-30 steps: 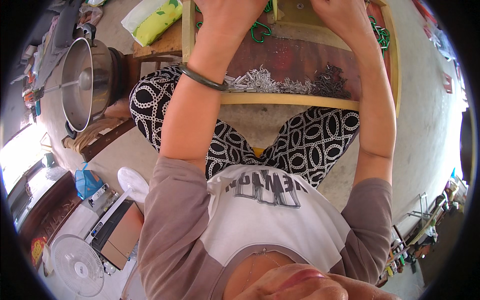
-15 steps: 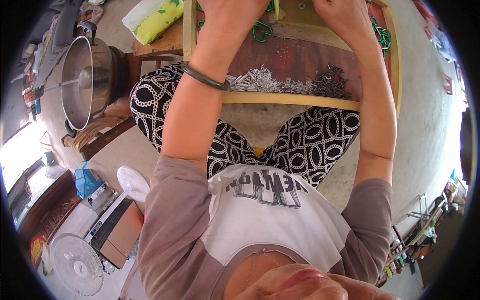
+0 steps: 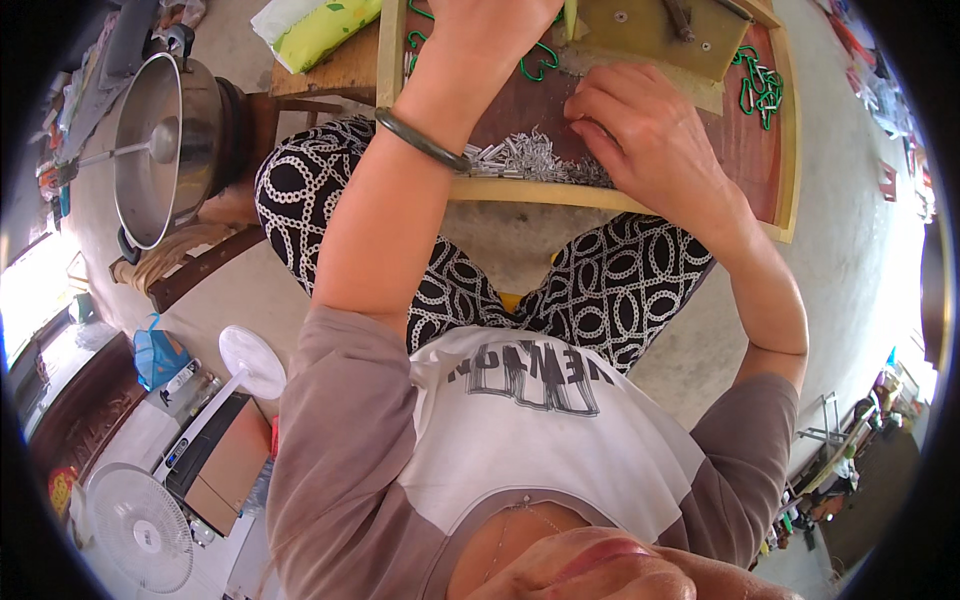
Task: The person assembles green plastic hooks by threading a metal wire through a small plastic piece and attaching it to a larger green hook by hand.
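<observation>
My left hand (image 3: 492, 28) reaches to the far edge of a shallow wooden tray (image 3: 560, 194); its fingers are cut off by the top of the view. A yellow-green upright piece (image 3: 571, 20) stands beside it. My right hand (image 3: 640, 125) is over the tray's near right part, fingers curled with thumb and fingertips close together; anything between them is too small to make out. Just left of it lies a pile of small silver metal pins (image 3: 525, 155). Darker small parts (image 3: 592, 173) are mostly hidden beneath this hand. Green heart-shaped carabiner frames (image 3: 540, 65) lie near my left wrist.
A brownish plate with screws (image 3: 640, 35) is at the tray's far side. More green carabiner frames (image 3: 762, 95) lie at its right wall. Left of the tray are a wooden stool (image 3: 325, 75) with a tissue pack (image 3: 315, 35) and a large steel pan (image 3: 150, 195).
My right hand has come back from the tray's far side to the small metal parts, now covering the dark ones. My left hand stays at the far side, shifted slightly right.
</observation>
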`<state>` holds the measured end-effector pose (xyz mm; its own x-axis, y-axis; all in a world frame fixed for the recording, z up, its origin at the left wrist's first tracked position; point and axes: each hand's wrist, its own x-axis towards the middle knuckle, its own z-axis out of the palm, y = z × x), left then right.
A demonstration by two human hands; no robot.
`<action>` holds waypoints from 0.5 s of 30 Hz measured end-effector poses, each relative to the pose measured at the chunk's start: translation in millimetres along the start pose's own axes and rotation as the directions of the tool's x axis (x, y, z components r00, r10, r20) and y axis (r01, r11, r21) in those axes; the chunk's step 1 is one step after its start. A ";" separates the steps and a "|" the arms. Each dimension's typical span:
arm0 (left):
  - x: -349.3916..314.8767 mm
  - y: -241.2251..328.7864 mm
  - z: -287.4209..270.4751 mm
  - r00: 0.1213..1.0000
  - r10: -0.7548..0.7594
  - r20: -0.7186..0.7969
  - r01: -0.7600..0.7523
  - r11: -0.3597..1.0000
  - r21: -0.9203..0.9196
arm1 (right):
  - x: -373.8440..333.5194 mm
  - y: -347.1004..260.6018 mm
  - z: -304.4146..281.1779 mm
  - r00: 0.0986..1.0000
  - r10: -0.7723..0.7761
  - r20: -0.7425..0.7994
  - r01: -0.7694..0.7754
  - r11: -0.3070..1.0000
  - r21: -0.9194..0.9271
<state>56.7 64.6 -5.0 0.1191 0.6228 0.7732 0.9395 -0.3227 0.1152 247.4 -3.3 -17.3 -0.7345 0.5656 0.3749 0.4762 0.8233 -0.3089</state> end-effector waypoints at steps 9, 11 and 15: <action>0.5 1.9 1.1 1.000 -0.004 0.000 0.004 0.999 0.036 | -12.7 13.8 -48.1 0.970 0.243 0.008 -0.235 0.946 -0.222; 1.0 1.1 0.0 1.000 0.004 -0.003 -0.004 1.000 0.022 | -26.4 12.9 -48.1 0.968 0.241 0.074 -0.219 0.949 -0.226; 0.3 1.9 0.3 0.999 0.024 -0.020 -0.024 0.999 0.028 | -38.8 0.9 -46.6 0.967 0.223 0.126 -0.188 0.951 -0.246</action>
<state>58.5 64.4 -4.7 0.1354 0.6001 0.7884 0.9451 -0.3171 0.0790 298.9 -22.3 8.6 -0.6645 0.7245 0.1833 0.7097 0.6886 -0.1487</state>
